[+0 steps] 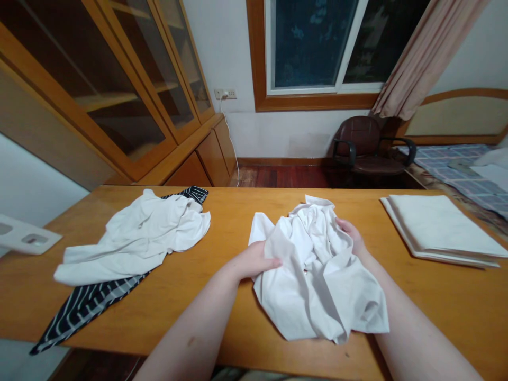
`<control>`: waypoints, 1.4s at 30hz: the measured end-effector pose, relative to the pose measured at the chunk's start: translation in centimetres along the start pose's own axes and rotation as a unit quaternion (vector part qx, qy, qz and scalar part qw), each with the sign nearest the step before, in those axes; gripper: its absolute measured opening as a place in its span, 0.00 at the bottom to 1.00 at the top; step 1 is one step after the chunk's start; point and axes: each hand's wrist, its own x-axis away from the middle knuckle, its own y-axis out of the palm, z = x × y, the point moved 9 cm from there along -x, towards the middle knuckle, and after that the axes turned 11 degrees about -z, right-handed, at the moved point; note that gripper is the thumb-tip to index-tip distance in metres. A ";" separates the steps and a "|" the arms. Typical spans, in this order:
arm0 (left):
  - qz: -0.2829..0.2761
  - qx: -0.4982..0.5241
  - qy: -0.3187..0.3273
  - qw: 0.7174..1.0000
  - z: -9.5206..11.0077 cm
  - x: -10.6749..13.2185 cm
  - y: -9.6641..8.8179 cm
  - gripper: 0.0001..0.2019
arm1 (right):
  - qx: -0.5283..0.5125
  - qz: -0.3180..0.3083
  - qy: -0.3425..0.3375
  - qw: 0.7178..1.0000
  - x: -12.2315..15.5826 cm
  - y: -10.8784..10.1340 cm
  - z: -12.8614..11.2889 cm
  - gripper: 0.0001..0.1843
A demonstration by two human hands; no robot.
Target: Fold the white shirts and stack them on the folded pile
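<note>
A crumpled white cloth garment, perhaps a shirt, lies bunched on the wooden table in front of me. My left hand grips its left side, with the thumb on top and the other fingers hidden beneath the fabric. At the upper right edge, my right hand is closed around the cloth, its fingers partly covered by folds. The garment's lower part spreads loosely toward me, and one corner reaches over my right forearm.
At the left lie a rumpled white garment and a black-and-white striped cloth beneath it. A stack of folded white cloth sits at the right. Beyond the table are a brown armchair, a glass-door cabinet and a bed.
</note>
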 end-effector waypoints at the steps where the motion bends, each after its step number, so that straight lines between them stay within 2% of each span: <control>1: 0.027 0.017 -0.014 0.999 -0.5 0.0 -0.3 0.29 | -0.016 0.001 0.023 1.000 -0.1 0.0 0.5 0.16; 2: 0.058 0.047 -0.019 0.997 -1.0 0.1 -0.8 0.28 | -0.039 0.000 0.045 0.998 -0.2 0.0 0.9 0.13; 4: 0.129 0.127 -0.009 0.983 -1.4 0.4 -2.2 0.28 | -0.086 0.002 0.053 0.995 -0.3 0.0 1.0 0.15; 7: 0.256 0.229 0.037 0.938 -1.3 1.9 -5.3 0.29 | -0.148 0.012 0.033 0.988 -0.3 -0.2 0.4 0.18; 9: 0.325 0.257 0.063 0.908 -1.2 3.2 -7.4 0.29 | -0.153 0.014 0.047 0.987 -0.3 -0.5 0.4 0.16; 11: 0.364 0.242 0.061 0.897 -1.3 4.2 -9.2 0.28 | -0.136 0.015 0.077 0.988 -0.3 -0.7 1.0 0.15; 13: 0.400 0.148 0.013 0.904 -1.6 5.3 -10.9 0.25 | -0.110 0.022 0.092 0.989 -0.3 -0.9 1.4 0.15; 15: 0.419 -0.027 -0.087 0.904 -1.8 6.3 -12.4 0.20 | -0.068 0.033 0.086 0.993 -0.3 -1.1 1.4 0.17; 18: 0.371 -0.262 -0.252 0.855 -2.5 6.8 -13.3 0.16 | 0.039 0.067 0.077 0.994 0.0 -1.5 0.8 0.22; 20: 0.347 -0.322 -0.308 0.825 -2.9 7.0 -13.5 0.16 | 0.097 0.095 0.074 0.988 0.2 -1.9 0.5 0.26; 22: 0.371 -0.344 -0.308 0.806 -2.2 7.4 -13.6 0.17 | 0.120 0.111 0.068 0.984 0.3 -2.1 0.4 0.27; 25: 0.450 -0.395 -0.206 0.774 1.3 7.9 -12.8 0.22 | 0.132 0.125 0.057 0.982 0.0 -2.5 0.5 0.22; 27: 0.457 -0.454 -0.111 0.757 3.9 7.6 -11.0 0.23 | 0.139 0.127 0.043 0.981 -0.2 -2.6 0.4 0.20; 28: 0.438 -0.484 -0.072 0.754 4.9 7.0 -9.8 0.22 | 0.137 0.121 0.033 0.983 -0.3 -2.4 0.2 0.21; 31: 0.312 -0.540 -0.005 0.781 5.8 4.4 -5.8 0.21 | 0.114 0.067 0.002 0.991 -0.4 -0.9 -0.6 0.25; 33: 0.218 -0.530 0.006 0.819 4.8 2.7 -3.6 0.24 | 0.099 0.009 -0.007 0.995 -0.3 0.6 -1.0 0.29; 35: 0.157 -0.494 -0.015 0.855 3.3 1.4 -2.6 0.28 | 0.103 -0.024 -0.005 0.994 0.0 1.8 -1.2 0.30; 38: 0.140 -0.440 -0.072 0.884 1.5 0.9 -2.8 0.31 | 0.114 -0.006 0.024 0.993 0.4 2.0 -0.6 0.25; 40: 0.164 -0.411 -0.108 0.890 0.9 1.3 -3.7 0.28 | 0.098 0.002 0.036 0.995 0.4 2.1 -0.1 0.19; 42: 0.198 -0.399 -0.146 0.884 0.8 2.0 -4.7 0.23 | 0.087 -0.009 0.031 0.996 0.4 2.5 0.1 0.12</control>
